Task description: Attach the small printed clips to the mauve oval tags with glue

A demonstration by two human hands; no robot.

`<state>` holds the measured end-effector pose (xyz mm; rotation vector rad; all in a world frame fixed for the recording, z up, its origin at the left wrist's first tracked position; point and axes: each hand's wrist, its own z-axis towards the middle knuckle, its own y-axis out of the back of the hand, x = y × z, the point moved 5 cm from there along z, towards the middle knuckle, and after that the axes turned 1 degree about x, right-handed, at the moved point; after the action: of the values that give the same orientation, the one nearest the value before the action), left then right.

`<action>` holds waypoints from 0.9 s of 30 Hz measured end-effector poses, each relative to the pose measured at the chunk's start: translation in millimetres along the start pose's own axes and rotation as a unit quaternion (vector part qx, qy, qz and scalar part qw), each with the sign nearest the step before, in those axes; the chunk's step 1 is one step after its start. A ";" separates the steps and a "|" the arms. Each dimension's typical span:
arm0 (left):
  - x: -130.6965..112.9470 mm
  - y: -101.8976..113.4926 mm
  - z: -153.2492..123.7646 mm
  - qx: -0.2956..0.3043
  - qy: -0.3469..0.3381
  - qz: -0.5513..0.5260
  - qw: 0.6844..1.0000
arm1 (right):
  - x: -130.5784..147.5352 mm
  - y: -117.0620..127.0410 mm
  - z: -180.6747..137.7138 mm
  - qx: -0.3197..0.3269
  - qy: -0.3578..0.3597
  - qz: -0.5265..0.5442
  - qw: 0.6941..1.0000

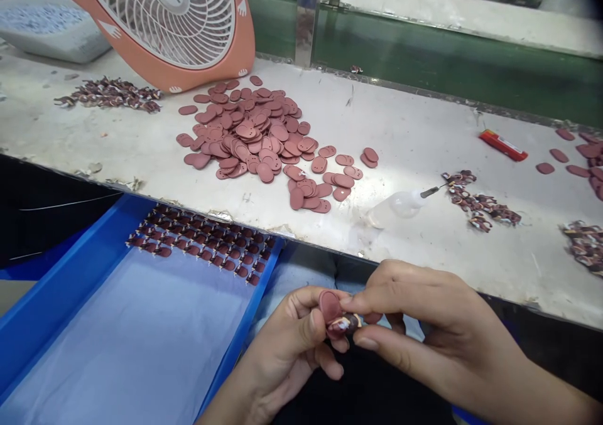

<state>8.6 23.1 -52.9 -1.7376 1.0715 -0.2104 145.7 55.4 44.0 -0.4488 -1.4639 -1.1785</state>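
My left hand [287, 343] and my right hand [424, 315] meet in front of me, below the table's front edge. Both pinch one small reddish-brown oval piece [330, 304] with a dark patterned part [346, 323] pressed against it. The left thumb and fingers grip the oval from the left; the right thumb and forefinger close on the patterned part from the right. A large pile of the same reddish-brown ovals [264, 139] lies on the white table [414, 130] ahead.
A blue tray [56, 293] at my left holds rows of finished pieces [202, 243] along its far end. An orange fan [174, 23], a clear squeeze bottle [400, 205], a red lighter [503, 145] and heaps of patterned parts [485, 205] are on the table.
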 end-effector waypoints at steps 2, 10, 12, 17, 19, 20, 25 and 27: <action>-1.9 0.0 0.8 0.007 -0.006 0.004 1.000 | -2.2 -1.2 0.8 0.002 -0.011 0.009 1.000; -14.5 3.7 -0.6 -0.034 -0.093 0.054 0.994 | -0.5 -5.9 2.5 -0.098 0.073 -0.094 0.988; -22.6 8.0 -6.8 -0.119 -0.182 0.079 0.973 | -0.1 -12.2 1.6 -0.156 0.107 -0.172 0.967; -31.5 7.2 -17.1 -0.207 -0.279 0.132 0.928 | -4.2 -40.6 9.0 -0.188 0.204 -0.264 0.924; -33.8 9.9 -19.5 -0.243 -0.289 0.136 0.916 | -6.6 -49.3 16.3 -0.172 0.218 -0.268 0.923; -35.1 12.4 -20.8 -0.261 -0.292 0.135 0.910 | -6.8 -52.6 19.4 -0.164 0.220 -0.270 0.923; -52.3 49.6 -36.9 -0.387 -0.295 0.172 0.857 | 1.6 -67.5 11.1 -0.097 0.268 -0.278 0.918; -68.1 80.4 -49.6 -0.447 -0.304 0.192 0.819 | 1.9 -68.2 -4.0 -0.106 0.277 -0.269 0.916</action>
<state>-105.3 34.8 -74.5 -2.0803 1.0493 1.2162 92.1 22.6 17.3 0.1698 -0.9794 -1.7395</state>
